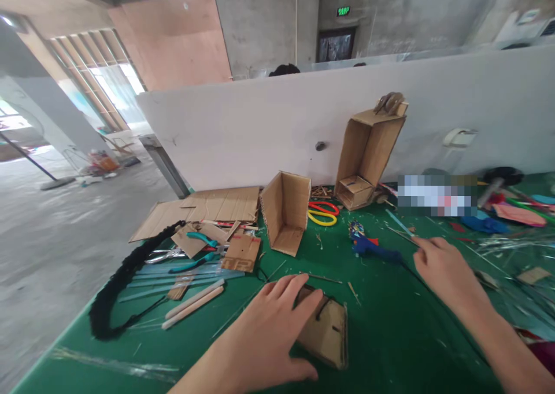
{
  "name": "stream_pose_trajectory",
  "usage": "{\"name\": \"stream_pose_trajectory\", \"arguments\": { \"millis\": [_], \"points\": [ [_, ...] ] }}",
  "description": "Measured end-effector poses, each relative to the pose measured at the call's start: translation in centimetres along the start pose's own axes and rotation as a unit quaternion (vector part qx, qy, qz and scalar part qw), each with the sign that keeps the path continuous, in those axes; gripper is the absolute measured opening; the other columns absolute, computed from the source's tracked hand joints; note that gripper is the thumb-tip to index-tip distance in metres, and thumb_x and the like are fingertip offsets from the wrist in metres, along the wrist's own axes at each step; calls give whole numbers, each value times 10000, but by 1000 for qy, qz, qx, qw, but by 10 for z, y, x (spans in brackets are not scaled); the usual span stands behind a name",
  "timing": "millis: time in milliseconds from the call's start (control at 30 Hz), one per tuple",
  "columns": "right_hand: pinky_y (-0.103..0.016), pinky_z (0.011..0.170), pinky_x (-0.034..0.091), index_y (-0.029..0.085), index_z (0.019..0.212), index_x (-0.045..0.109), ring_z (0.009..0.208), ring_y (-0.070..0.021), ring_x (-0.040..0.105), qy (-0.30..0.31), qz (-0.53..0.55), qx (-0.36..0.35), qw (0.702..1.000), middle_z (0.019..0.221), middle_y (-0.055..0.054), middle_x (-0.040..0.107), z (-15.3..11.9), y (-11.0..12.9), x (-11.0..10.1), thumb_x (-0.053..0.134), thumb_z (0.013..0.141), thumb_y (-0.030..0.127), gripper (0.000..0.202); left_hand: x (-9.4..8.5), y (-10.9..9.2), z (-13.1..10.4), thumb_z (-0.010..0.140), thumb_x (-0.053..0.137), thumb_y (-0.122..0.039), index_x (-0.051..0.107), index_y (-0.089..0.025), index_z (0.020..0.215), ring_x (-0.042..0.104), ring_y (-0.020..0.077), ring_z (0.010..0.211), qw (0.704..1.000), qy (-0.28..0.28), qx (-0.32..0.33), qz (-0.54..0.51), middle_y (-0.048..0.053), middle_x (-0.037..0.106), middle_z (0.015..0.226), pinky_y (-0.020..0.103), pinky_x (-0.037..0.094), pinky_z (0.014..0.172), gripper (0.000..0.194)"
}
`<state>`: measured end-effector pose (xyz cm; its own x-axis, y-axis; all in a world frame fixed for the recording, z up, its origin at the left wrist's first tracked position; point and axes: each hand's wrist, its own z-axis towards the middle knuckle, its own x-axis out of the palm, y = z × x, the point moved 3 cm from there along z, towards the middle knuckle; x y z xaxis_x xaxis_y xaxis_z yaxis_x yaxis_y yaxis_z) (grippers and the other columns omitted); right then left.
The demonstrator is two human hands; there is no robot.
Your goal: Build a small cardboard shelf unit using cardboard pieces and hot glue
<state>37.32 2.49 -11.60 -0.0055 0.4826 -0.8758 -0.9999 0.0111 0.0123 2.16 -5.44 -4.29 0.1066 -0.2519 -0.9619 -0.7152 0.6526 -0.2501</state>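
Observation:
My left hand [273, 324] reaches over a small flat cardboard piece [327, 330] on the green table, fingers spread and thumb apart. The piece has slots and a black cord through it; my fingers hide its left side. At the right, my right hand [446, 272] is closed, fingertips low at the table. A light blue strip [399, 223] and a thin rod [401, 235] run up to those fingertips; what they grip, if anything, is hidden. Left of that hand lies a blue glue gun [375, 250] with a dark cord.
Behind stand an open cardboard corner box [286, 209] and a tall cardboard frame [368, 151]. Pliers [197, 261], light blue glue sticks [151, 278], two pale rods [193, 307] and a black fuzzy strip [113, 284] lie left. A white partition [243, 133] borders the table [173, 353].

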Motion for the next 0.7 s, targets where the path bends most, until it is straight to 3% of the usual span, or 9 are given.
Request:
{"name": "stream_pose_trajectory", "arguments": {
  "millis": [167, 233, 300, 467, 567, 700],
  "points": [
    [-402, 751, 530, 107, 1024, 686, 870, -289, 658, -57, 50, -2, 997, 930, -148, 676, -10, 15, -13, 364, 883, 246, 378, 4, 12, 17, 786, 649, -327, 321, -235, 1424, 439, 288, 1282, 999, -30, 5, -15, 109, 446, 1402, 461, 384, 1072, 723],
    [-381, 714, 538, 131, 1077, 670, 872, -275, 666, -78, 82, -22, 993, 968, -129, 684, -13, 23, -21, 374, 914, 300, 377, 1, 15, 18, 789, 643, -353, 341, -210, 1413, 468, 298, 1242, 999, -39, -2, -19, 127, 469, 1358, 473, 409, 1047, 709],
    [-353, 659, 540, 152, 1124, 655, 818, -241, 679, -57, 109, -73, 990, 990, -105, 688, -16, 35, -23, 373, 939, 321, 378, -1, 17, 17, 743, 679, -489, 359, -196, 1407, 472, 322, 1234, 999, -39, -13, -27, 146, 468, 1344, 498, 414, 1038, 793],
    [-306, 632, 549, 211, 1085, 678, 790, -187, 686, 77, 147, -229, 959, 1001, -68, 680, -26, 59, 0, 364, 957, 275, 345, 2, 21, 14, 633, 672, -674, 261, -214, 1480, 390, 383, 1333, 997, 38, -45, -51, 164, 357, 1472, 550, 378, 1065, 1048],
    [-333, 629, 560, 185, 1121, 674, 787, -207, 686, 64, 140, -213, 965, 1003, -94, 673, -25, 57, 15, 355, 955, 268, 370, -2, 24, 12, 625, 672, -675, 192, -244, 1504, 333, 369, 1383, 994, 77, -40, -65, 138, 267, 1545, 530, 350, 1097, 1090],
    [-370, 692, 563, 148, 1056, 706, 817, -234, 680, 16, 152, -186, 971, 945, -121, 670, -15, 44, 23, 339, 960, 274, 399, -9, 29, 9, 712, 677, -558, 162, -270, 1507, 342, 303, 1395, 991, 97, -44, -81, 96, 295, 1551, 475, 350, 1112, 990]
  ]
}}
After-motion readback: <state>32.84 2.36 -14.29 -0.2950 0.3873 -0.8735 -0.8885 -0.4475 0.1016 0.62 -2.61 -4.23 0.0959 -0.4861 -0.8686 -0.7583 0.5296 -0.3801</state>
